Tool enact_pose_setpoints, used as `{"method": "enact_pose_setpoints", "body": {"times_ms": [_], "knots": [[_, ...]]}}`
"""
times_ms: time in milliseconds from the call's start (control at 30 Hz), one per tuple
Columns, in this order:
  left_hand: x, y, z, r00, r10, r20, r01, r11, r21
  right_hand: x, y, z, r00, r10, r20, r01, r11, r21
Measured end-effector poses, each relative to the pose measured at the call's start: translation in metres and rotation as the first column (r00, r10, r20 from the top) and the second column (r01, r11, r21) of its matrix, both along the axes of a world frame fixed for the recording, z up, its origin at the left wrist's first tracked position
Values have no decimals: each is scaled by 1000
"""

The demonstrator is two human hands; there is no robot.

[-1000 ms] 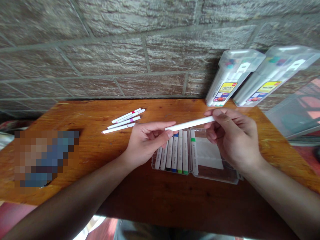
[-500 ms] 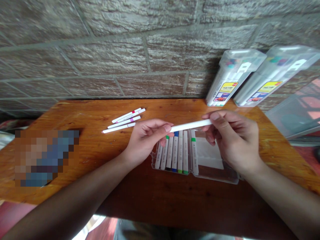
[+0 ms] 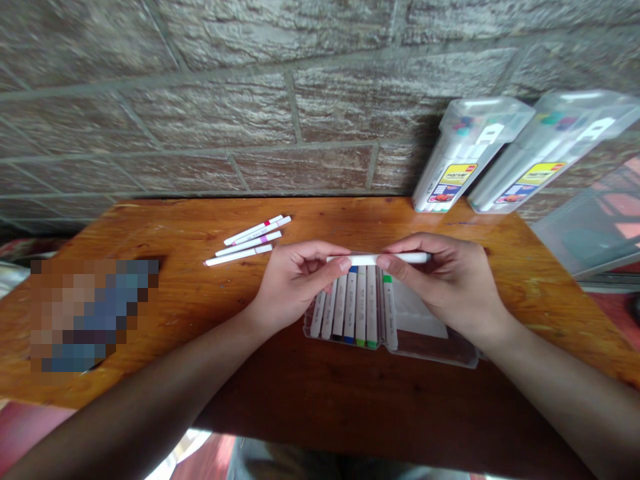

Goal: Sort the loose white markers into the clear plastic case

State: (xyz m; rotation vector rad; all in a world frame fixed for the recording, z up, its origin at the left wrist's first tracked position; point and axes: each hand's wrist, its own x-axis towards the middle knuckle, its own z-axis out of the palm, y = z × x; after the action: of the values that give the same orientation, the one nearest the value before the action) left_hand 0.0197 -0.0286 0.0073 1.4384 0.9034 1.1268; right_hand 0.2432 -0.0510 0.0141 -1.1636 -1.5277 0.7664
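Note:
A white marker (image 3: pixel 363 259) lies level between my two hands, above an open clear plastic case. My left hand (image 3: pixel 300 280) pinches its left part between thumb and fingers. With thumb and fingers, my right hand (image 3: pixel 445 277) grips the marker from its middle toward the right end. Under the hands, the clear case (image 3: pixel 430 357) holds a row of white markers (image 3: pixel 350 307) with green, blue and black ends. One green-banded marker (image 3: pixel 389 310) rests by the hinge, beside a white card (image 3: pixel 420 313) in the right half. My fingers hide the upper part of the case.
Several white markers (image 3: pixel 245 250) lie loose at the left on the wooden table (image 3: pixel 175 233). Two tall clear marker boxes (image 3: pixel 445 160) stand at the back right against the brick wall (image 3: pixel 325 160). A pixelated item (image 3: pixel 95 317) lies at the left.
My right hand has slid its grip leftward along the marker, nearer my left hand. The marker has dropped slightly and turned from tilted to level.

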Motion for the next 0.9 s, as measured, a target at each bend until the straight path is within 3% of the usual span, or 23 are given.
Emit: {"method": "enact_pose_setpoints", "body": {"times_ms": [333,567,900], "knots": [[1,-3,-4,999,3,-32,-1,998,64,1,-4,-6,992,106,69,-108,994,19],[3,-9,-6,994,-37,-104,51,991,128,-2,-8,-7,966,124,225,-150,983,102],[2,-14,-4,983,-76,-170,114,968,223,-3,-10,-5,956,111,271,-147,982,118]]}}
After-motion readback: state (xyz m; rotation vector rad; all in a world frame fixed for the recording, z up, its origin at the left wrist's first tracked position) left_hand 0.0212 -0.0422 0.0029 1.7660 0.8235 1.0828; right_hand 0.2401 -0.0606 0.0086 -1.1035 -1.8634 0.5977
